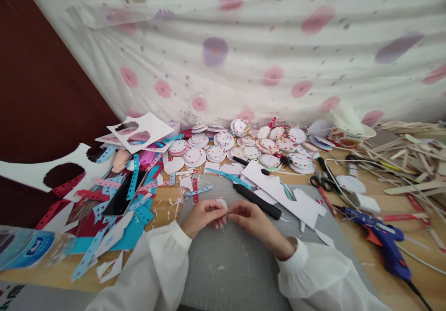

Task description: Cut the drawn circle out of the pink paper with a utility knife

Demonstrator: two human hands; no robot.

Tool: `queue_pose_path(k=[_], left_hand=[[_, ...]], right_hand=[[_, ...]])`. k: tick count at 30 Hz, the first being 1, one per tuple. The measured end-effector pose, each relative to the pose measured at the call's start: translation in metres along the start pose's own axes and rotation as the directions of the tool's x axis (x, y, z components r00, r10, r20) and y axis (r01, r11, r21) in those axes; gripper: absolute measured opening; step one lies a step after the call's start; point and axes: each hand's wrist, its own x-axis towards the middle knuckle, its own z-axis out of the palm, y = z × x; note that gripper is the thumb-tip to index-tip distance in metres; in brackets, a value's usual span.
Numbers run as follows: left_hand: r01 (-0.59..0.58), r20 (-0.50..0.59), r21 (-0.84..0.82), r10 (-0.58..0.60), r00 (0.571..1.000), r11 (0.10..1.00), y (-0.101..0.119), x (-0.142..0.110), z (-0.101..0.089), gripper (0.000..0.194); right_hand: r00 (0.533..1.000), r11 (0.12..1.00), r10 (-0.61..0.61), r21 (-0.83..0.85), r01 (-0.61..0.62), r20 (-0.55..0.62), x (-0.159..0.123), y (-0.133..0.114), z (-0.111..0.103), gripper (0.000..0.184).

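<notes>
Over the grey cutting mat, my left hand pinches a small white paper disc, whose upper edge shows above the fingers. My right hand meets it from the right, thumb and forefinger closed together at the disc's edge. What lies between those right fingertips is too small to make out. Just beyond my right hand a black utility knife lies on the mat. White card offcuts lie behind and to the right of it.
Decorated paper discs stand in piles along the wall. Paper scraps, a phone and a plastic bottle lie left. On the right are a blue glue gun, scissors, wooden sticks and a bowl.
</notes>
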Motion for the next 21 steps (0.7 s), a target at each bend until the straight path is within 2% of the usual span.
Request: queue_pose_path(k=[5, 8, 14, 21], left_hand=[[0.082, 0.033, -0.067, -0.080, 0.996, 0.994, -0.004, -0.009, 0.000, 0.042], [0.117, 0.052, -0.088, -0.113, 0.992, 0.989, -0.005, -0.013, -0.001, 0.042], [0.122, 0.028, -0.101, -0.119, 0.992, 0.987, -0.008, -0.012, -0.001, 0.045], [0.054, -0.031, -0.098, -0.058, 0.998, 0.994, -0.009, -0.011, -0.001, 0.044]], right_hand=[[0.990, 0.990, 0.120, 0.069, -0.125, 0.080, -0.007, -0.003, 0.001, 0.042], [0.983, 0.986, 0.141, 0.077, -0.151, 0.118, -0.009, -0.007, 0.002, 0.041], [0.983, 0.979, 0.166, 0.107, -0.173, 0.073, -0.008, -0.008, 0.007, 0.042], [0.981, 0.955, 0.194, 0.224, -0.195, 0.025, -0.008, -0.007, 0.014, 0.039]])
